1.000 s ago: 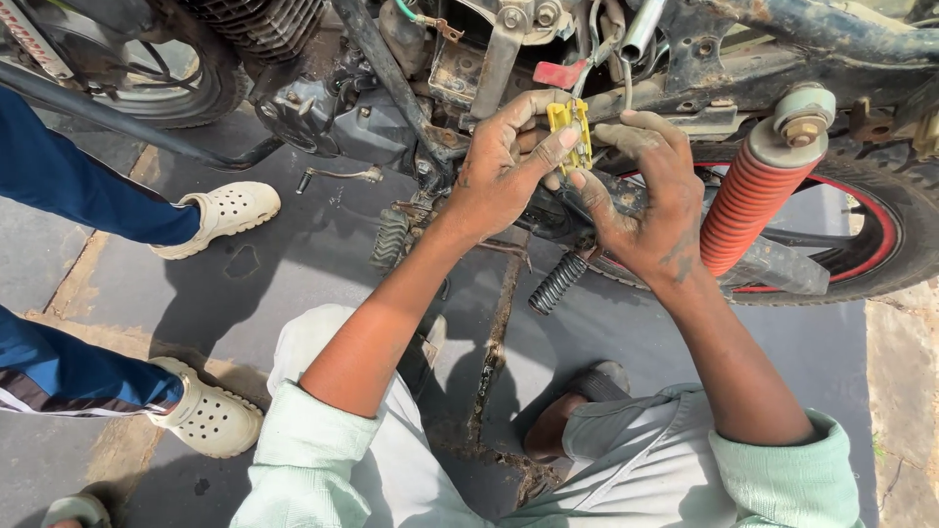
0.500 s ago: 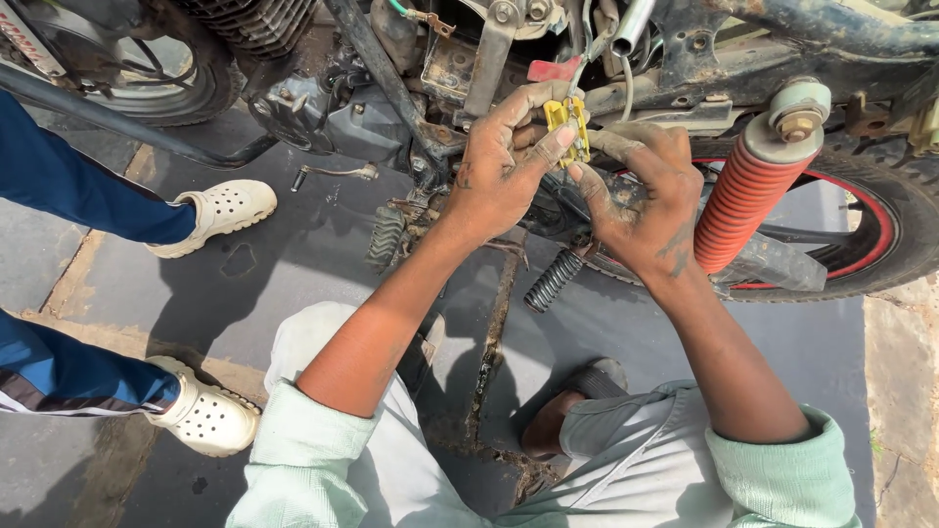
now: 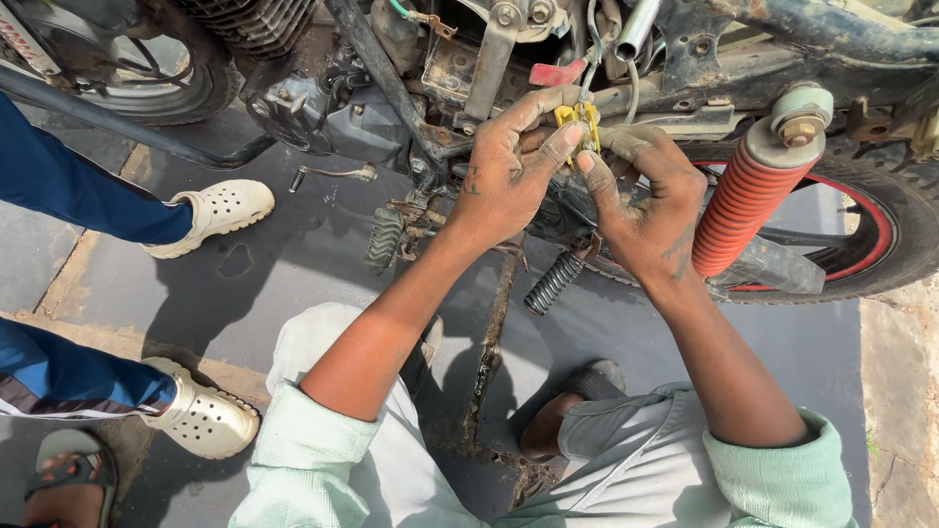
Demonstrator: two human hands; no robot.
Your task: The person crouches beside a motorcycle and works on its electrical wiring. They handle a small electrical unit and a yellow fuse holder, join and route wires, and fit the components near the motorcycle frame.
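Both hands meet at a small yellow connector point(image 3: 579, 119) hanging on wires under a stripped motorcycle frame point(image 3: 782, 24). My left hand point(image 3: 509, 171) pinches the connector between thumb and forefinger. My right hand point(image 3: 641, 200) grips it from the right, thumb tip against its lower edge. A red plastic tab point(image 3: 556, 72) sits just above the connector. Grey wires point(image 3: 592, 39) run up from it into the frame.
A red coil shock absorber point(image 3: 748, 196) stands right of my right hand, in front of the rear wheel point(image 3: 895, 235). Ribbed black footpegs point(image 3: 553, 282) and the engine case point(image 3: 323, 112) are below left. Another person's blue trouser legs and white clogs point(image 3: 220, 210) stand at left.
Both hands have kept hold of the yellow connector and shifted slightly up and to the right along the frame; fingers have tightened around it.
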